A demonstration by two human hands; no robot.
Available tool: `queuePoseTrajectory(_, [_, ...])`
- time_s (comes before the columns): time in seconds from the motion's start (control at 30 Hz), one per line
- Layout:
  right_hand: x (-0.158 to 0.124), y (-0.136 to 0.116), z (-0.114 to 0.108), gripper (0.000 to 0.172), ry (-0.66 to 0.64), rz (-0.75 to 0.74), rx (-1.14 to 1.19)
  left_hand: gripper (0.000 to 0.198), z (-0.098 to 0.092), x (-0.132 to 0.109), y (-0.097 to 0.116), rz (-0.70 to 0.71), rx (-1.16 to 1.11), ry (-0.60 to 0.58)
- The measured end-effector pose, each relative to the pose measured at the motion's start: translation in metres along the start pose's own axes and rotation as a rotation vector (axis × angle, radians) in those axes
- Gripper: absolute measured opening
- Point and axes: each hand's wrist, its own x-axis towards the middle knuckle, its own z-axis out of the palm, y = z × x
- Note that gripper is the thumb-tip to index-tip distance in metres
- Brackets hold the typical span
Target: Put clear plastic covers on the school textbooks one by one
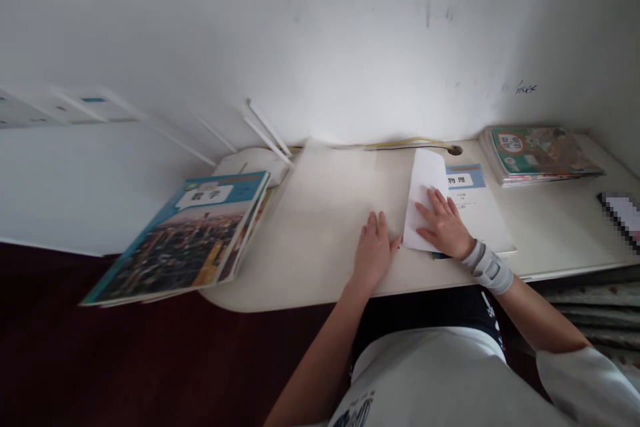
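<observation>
My left hand [374, 250] lies flat on a clear plastic sheet [333, 193] spread over the white desk, its fingers stretched out. My right hand [443, 223] rests with spread fingers on a white folded cover or page [425, 177]. That white piece lies over the left part of a book [480, 213] with a blue band and dark printed characters. Part of the book is hidden under the white piece and my right hand. A grey band circles my right wrist.
A blue-topped book with a city picture [200, 233] lies on a stack at the left edge of the desk [300, 280]. Another stack of books [545, 150] is at the back right. A phone-like object [623, 213] lies far right. Cables run along the wall to a round hole [455, 150].
</observation>
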Motion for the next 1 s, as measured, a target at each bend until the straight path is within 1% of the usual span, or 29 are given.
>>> queuePoseTrajectory(0.1, [0.006,-0.009,0.001,0.053,0.009,-0.020,-0.033,0.062,0.003,-0.002,-0.008,0.012,-0.089,0.047])
queuePoseTrajectory(0.2, [0.012,-0.021,0.002,0.052,0.018,-0.036,-0.065,0.057,0.006,-0.003,-0.009,-0.003,-0.126,0.057])
queuePoseTrajectory(0.33, [0.017,-0.034,0.003,0.050,0.020,-0.020,-0.103,0.054,0.007,-0.003,-0.010,-0.049,-0.174,0.076])
queuePoseTrajectory(0.43, [0.019,-0.037,0.004,0.050,0.004,-0.012,-0.121,0.055,0.008,-0.004,-0.013,-0.083,-0.210,0.100])
queuePoseTrajectory(0.57, [0.019,-0.035,0.006,0.050,-0.019,0.010,-0.129,0.055,0.012,-0.006,-0.018,-0.076,-0.232,0.137])
queuePoseTrajectory(0.67, [0.018,-0.034,0.006,0.049,-0.031,0.015,-0.127,0.054,0.015,-0.005,-0.020,-0.060,-0.256,0.199])
queuePoseTrajectory(0.8, [0.020,-0.039,0.010,0.050,-0.030,-0.018,-0.091,0.053,0.017,-0.004,-0.022,-0.033,-0.313,0.284])
queuePoseTrajectory(0.9, [0.020,-0.046,0.016,0.050,-0.024,-0.063,-0.047,0.052,0.013,-0.004,-0.021,0.015,-0.292,0.344])
queuePoseTrajectory(1.0, [0.021,-0.050,0.021,0.045,-0.014,-0.095,0.017,0.048,0.004,-0.010,-0.011,0.099,-0.184,0.424])
